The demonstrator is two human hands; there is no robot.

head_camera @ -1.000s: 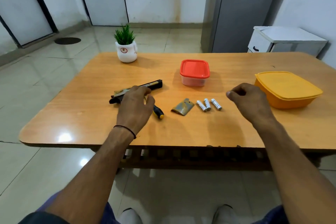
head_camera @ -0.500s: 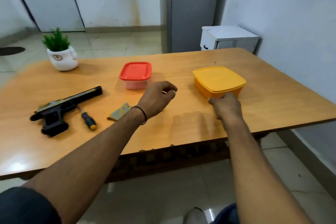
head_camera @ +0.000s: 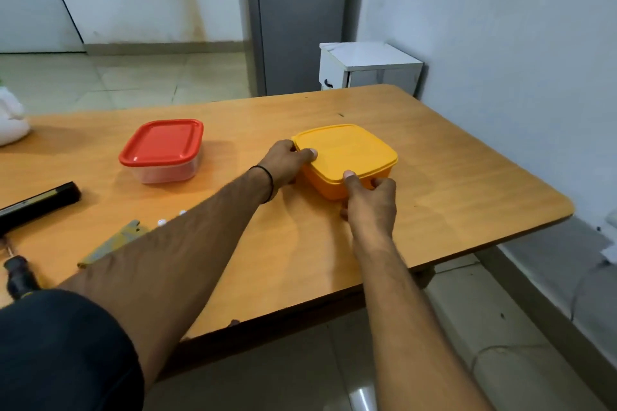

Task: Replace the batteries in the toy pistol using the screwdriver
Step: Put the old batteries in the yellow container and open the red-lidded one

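Note:
A yellow lidded box (head_camera: pixel 350 150) sits on the wooden table (head_camera: pixel 467 177). My left hand (head_camera: pixel 287 162) grips its left corner, thumb on the lid. My right hand (head_camera: pixel 369 200) grips its near corner, thumb on the lid edge. At the left edge lies the black toy pistol (head_camera: pixel 40 202), only its barrel in view. The screwdriver (head_camera: pixel 18 274) lies below it, partly hidden by my sleeve. The battery cover (head_camera: pixel 113 242) lies beside my left forearm. Two white battery tips (head_camera: pixel 172 217) peek out above that forearm.
A clear box with a red lid (head_camera: pixel 163 150) stands left of the yellow box. A white pot (head_camera: pixel 10 123) sits at the far left. A white cabinet (head_camera: pixel 367 67) stands behind the table, and a wall runs along the right.
My view has turned right. My left hand left the pistol and moved across to the yellow box. My right hand also reached the box, and both now grip it.

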